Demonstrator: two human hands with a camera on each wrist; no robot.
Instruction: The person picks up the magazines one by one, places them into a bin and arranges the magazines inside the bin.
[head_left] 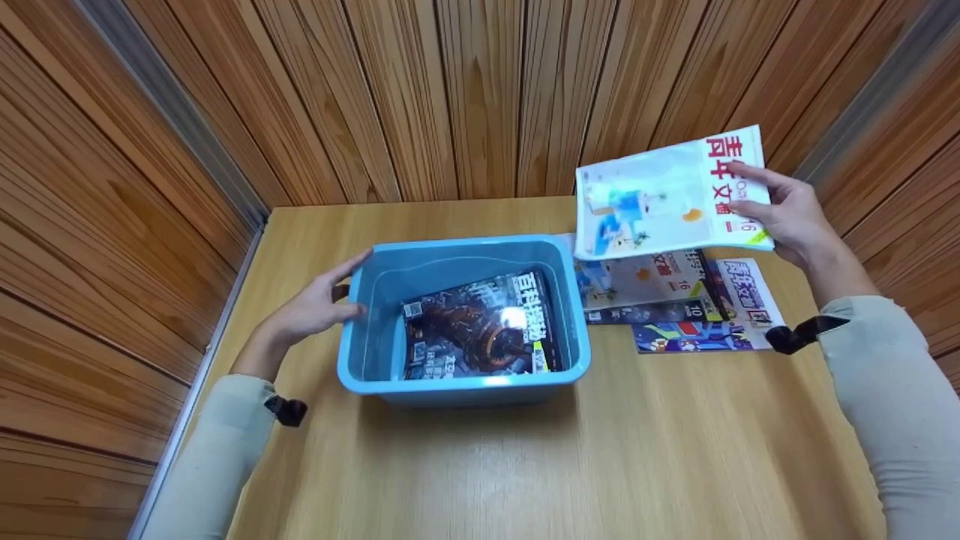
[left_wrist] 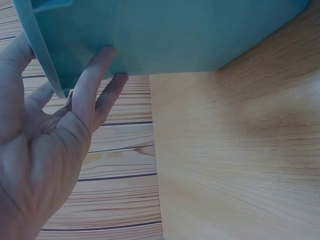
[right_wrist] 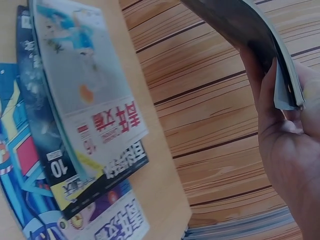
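A pale magazine (head_left: pixel 664 199) with red characters along its edge is held above the worktop (head_left: pixel 487 465) in the upper right of the head view, pinched at its right edge by the right hand (head_left: pixel 787 217), thumb on the cover and fingers underneath; in the right wrist view its spine is seen clamped between thumb and palm at the upper right. 1 dark magazine (head_left: pixel 480 326) with a glossy, reddish-brown cover already lies flat on the bottom of the blue tub (head_left: pixel 570 315), at the centre of the frame, so 1 transfer appears done and a 2nd seems under way. Below the raised magazine, at the right of the tub, a fanned stack of magazines (head_left: pixel 679 304) is left on the worktop; at least 3 covers can be made out, 1 white with a "16", 1 dark with a "10" and 1 blue beneath. The left hand (head_left: pixel 319 304) is laid against the left wall of the tub with fingers straight and spread, the fingertips (left_wrist: pixel 102 55) pressing the plastic just under the rim, steadying rather than gripping it. Wooden slatted walls (head_left: pixel 465 97) enclose the worktop on 3 sides.
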